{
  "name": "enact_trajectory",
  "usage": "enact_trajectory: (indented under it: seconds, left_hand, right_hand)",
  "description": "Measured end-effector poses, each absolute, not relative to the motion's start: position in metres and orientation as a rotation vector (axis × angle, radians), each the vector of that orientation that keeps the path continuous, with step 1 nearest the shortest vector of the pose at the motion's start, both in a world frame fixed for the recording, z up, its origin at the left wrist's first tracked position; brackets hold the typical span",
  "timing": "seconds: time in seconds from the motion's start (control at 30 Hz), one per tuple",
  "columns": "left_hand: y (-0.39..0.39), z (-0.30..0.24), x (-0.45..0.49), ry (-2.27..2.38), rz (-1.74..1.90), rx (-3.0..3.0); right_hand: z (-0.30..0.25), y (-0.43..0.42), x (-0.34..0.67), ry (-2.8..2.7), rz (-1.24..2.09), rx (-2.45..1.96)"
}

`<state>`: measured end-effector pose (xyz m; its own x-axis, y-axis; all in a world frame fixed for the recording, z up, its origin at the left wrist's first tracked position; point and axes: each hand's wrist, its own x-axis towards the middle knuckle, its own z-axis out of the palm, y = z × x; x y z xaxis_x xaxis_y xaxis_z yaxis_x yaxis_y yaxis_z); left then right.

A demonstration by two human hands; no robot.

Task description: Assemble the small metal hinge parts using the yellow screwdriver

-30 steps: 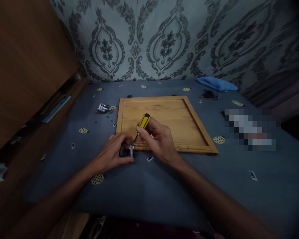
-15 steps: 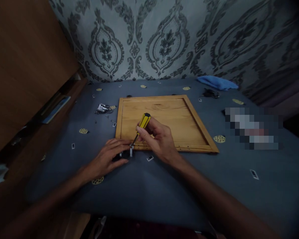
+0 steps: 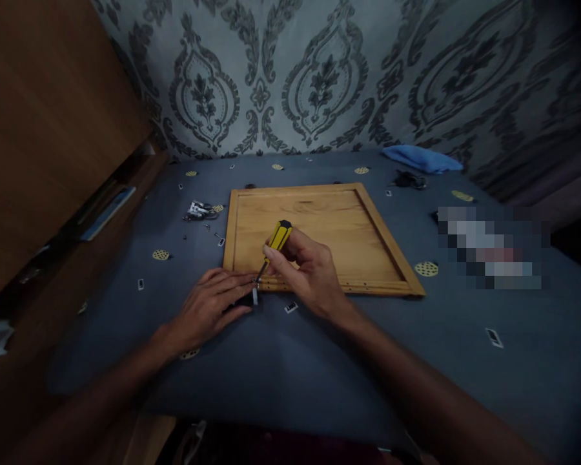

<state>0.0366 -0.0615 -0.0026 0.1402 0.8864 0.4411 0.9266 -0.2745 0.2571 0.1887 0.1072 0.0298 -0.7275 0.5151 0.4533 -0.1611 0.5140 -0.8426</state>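
A framed wooden panel (image 3: 314, 210), like a cabinet door, lies flat on the cloth-covered surface. My right hand (image 3: 312, 268) is closed round a yellow and black screwdriver (image 3: 280, 237), which tilts down to the left. Its tip meets the near left part of the frame, at a small metal hinge (image 3: 255, 297). My left hand (image 3: 210, 297) holds this hinge against the panel's near edge, fingers together on top and thumb on the near side. Most of the hinge is hidden under the fingers, and a screw at the tip is too small to make out.
Left of the panel lie several silver metal fittings (image 3: 201, 211) and loose screws (image 3: 206, 227). A blue cloth (image 3: 422, 159) and a dark object (image 3: 408, 180) sit at the back right. On the right is a blurred-out item (image 3: 489, 245). A wooden cabinet (image 3: 53, 116) borders the left side.
My left hand has shifted slightly to the right and covers more of the hinge. The screwdriver stays at nearly the same spot in my right hand.
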Motion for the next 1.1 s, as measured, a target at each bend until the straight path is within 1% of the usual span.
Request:
enact_trajectory:
  seconds: [0.37, 0.77, 1.1]
  left_hand:
    - [-0.061, 0.003, 0.046, -1.863, -0.651, -2.225]
    - [-0.057, 0.003, 0.051, -1.887, -0.773, -2.149]
    - [-0.058, 0.003, 0.051, -1.909, -0.762, -2.163]
  right_hand:
    - [0.029, 0.106, 0.188, -2.045, 1.26, -0.299]
    - [0.038, 0.102, 0.189, -1.905, 1.316, -0.29]
    - [0.034, 0.101, 0.188, -1.965, 1.3, -0.309]
